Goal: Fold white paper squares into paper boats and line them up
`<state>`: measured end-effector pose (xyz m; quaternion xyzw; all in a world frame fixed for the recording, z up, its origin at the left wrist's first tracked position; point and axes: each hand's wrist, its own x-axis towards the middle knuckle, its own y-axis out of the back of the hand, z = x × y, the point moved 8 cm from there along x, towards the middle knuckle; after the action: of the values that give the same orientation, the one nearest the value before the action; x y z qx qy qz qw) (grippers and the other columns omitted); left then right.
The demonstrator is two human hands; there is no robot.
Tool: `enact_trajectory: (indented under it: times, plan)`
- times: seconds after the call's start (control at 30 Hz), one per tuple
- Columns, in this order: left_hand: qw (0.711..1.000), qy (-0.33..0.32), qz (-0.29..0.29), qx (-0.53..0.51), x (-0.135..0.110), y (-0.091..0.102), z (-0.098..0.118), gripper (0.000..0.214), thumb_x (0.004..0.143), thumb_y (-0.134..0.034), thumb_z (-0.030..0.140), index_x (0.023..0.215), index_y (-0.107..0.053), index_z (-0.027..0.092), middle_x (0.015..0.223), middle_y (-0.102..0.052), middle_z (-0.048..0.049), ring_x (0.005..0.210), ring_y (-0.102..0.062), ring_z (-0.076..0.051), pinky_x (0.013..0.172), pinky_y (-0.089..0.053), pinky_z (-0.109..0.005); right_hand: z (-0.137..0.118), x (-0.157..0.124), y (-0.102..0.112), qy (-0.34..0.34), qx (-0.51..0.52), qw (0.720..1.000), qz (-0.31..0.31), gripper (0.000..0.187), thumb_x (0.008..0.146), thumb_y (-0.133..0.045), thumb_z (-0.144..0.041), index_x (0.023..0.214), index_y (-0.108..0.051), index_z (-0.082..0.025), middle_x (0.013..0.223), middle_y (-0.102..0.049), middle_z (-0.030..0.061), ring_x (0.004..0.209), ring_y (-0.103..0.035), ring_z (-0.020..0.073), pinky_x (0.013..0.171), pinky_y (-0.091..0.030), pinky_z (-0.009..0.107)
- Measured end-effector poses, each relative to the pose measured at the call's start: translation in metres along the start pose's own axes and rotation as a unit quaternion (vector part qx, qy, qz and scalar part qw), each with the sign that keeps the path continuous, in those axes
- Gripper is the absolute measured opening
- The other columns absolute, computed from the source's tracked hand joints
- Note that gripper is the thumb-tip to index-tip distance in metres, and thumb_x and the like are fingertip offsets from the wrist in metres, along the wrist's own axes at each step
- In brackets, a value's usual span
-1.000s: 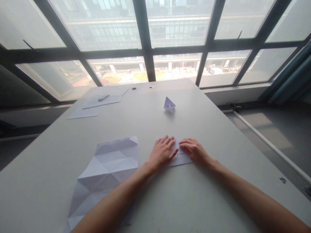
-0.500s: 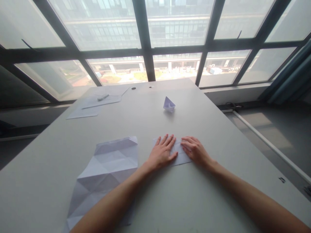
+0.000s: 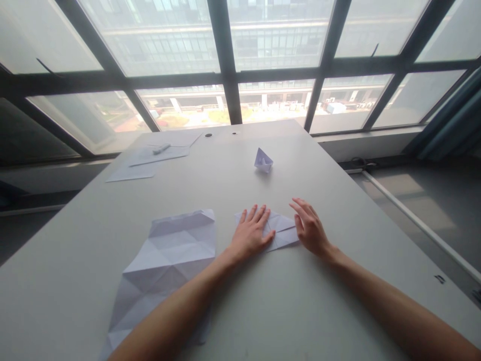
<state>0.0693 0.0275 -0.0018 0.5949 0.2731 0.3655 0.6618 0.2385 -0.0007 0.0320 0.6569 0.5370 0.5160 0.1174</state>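
Left hand presses folded paper; right hand just beside it.

This looks like an office or meeting room on an upper floor. A wall of tall windows in dark metal frames looks out on a many-storeyed glazed block, with a street further down. A large plain grey table has two round cable holes at its far edge (the usual desk fitting). Loose paper sheets lie at its far left corner. A blue-grey curtain hangs at the right above grey flooring.
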Motion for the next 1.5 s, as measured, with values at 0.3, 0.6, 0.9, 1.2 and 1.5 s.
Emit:
enact_trajectory:
  times: [0.3, 0.6, 0.9, 1.2, 1.5]
  plan:
    - [1.000, -0.007, 0.006, 0.000, 0.001, -0.001, 0.000, 0.069, 0.096, -0.035, 0.059, 0.154, -0.029, 0.022, 0.162, -0.023, -0.0033, 0.150, -0.016, -0.029, 0.121, -0.015, -0.051, -0.025, -0.021, -0.045, 0.112, -0.024, 0.960, -0.257, 0.055, 0.102, -0.036, -0.038, 0.152, -0.033, -0.016, 0.157, -0.031, 0.0120, 0.146, -0.027, 0.0257, 0.119, -0.027, 0.050]
    - [1.000, -0.008, 0.006, 0.000, 0.001, -0.001, 0.000, 0.072, 0.097, -0.034, 0.060, 0.155, -0.028, 0.018, 0.162, -0.021, -0.0061, 0.150, -0.015, -0.028, 0.121, -0.015, -0.050, -0.026, -0.022, -0.046, 0.136, -0.033, 0.952, -0.273, 0.057, 0.101, -0.041, -0.042, 0.154, -0.030, -0.024, 0.159, -0.026, 0.0078, 0.148, -0.022, 0.0252, 0.120, -0.023, 0.051]
    - [1.000, -0.007, 0.007, -0.002, 0.001, -0.002, -0.001, 0.071, 0.097, -0.033, 0.061, 0.155, -0.028, 0.020, 0.162, -0.022, -0.0049, 0.150, -0.016, -0.028, 0.121, -0.015, -0.051, -0.027, -0.020, -0.045, 0.129, -0.032, 0.952, -0.276, 0.053, 0.102, -0.039, -0.042, 0.152, -0.034, -0.023, 0.158, -0.031, 0.0079, 0.147, -0.026, 0.0248, 0.119, -0.024, 0.051]
    - [1.000, -0.008, 0.006, -0.002, 0.001, -0.003, -0.001, 0.071, 0.097, -0.033, 0.061, 0.155, -0.029, 0.020, 0.162, -0.022, -0.0047, 0.150, -0.014, -0.027, 0.121, -0.014, -0.050, -0.038, -0.017, -0.036, 0.144, -0.029, 0.956, -0.253, 0.045, 0.102, -0.040, -0.034, 0.142, -0.048, -0.015, 0.152, -0.042, 0.0136, 0.144, -0.034, 0.0260, 0.119, -0.026, 0.052]
    - [0.997, -0.069, -0.014, -0.011, 0.000, 0.000, 0.008, 0.068, 0.097, -0.037, 0.057, 0.155, -0.028, 0.022, 0.163, -0.021, -0.0054, 0.151, -0.013, -0.026, 0.121, -0.013, -0.050, -0.044, -0.017, -0.034, 0.156, 0.013, 0.959, -0.238, 0.051, 0.101, -0.039, -0.027, 0.151, -0.036, -0.017, 0.155, -0.036, 0.0117, 0.145, -0.030, 0.0226, 0.120, -0.028, 0.048]
